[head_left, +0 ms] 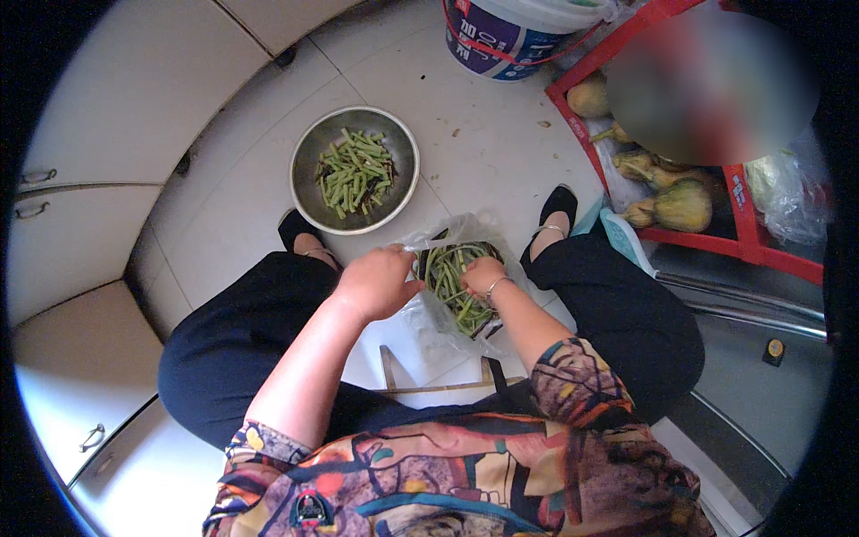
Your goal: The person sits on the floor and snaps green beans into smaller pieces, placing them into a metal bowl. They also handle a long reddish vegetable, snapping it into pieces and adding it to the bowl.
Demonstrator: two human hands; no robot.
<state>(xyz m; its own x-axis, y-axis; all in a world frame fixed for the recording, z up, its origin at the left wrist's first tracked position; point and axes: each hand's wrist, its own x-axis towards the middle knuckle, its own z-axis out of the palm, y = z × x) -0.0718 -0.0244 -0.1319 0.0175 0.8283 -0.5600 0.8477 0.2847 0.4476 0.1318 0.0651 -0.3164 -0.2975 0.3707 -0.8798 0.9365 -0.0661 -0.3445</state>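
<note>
While I watched from afar through the head camera, the right hand (484, 276) reached into a clear plastic bag (440, 338) near the middle of my view, its fingers drawn narrowly together on long green beans (443, 279); I could not tell whether they pinched one. At the bag's nine o'clock edge the left hand (379, 281) curled, fingertips at the plastic, and whether it gripped the film I could not make out. Farther out, toward eleven o'clock, a round metal bowl (407, 170) sat on the tiled floor (470, 148), holding short green bean pieces (351, 174). Near one o'clock stood a white and dark blue bucket (497, 45). At two o'clock I saw yellow-green squashes (684, 206) on a red rack (769, 257), partly hidden by a blur. Pale cabinets (98, 107) stood toward ten o'clock.
</note>
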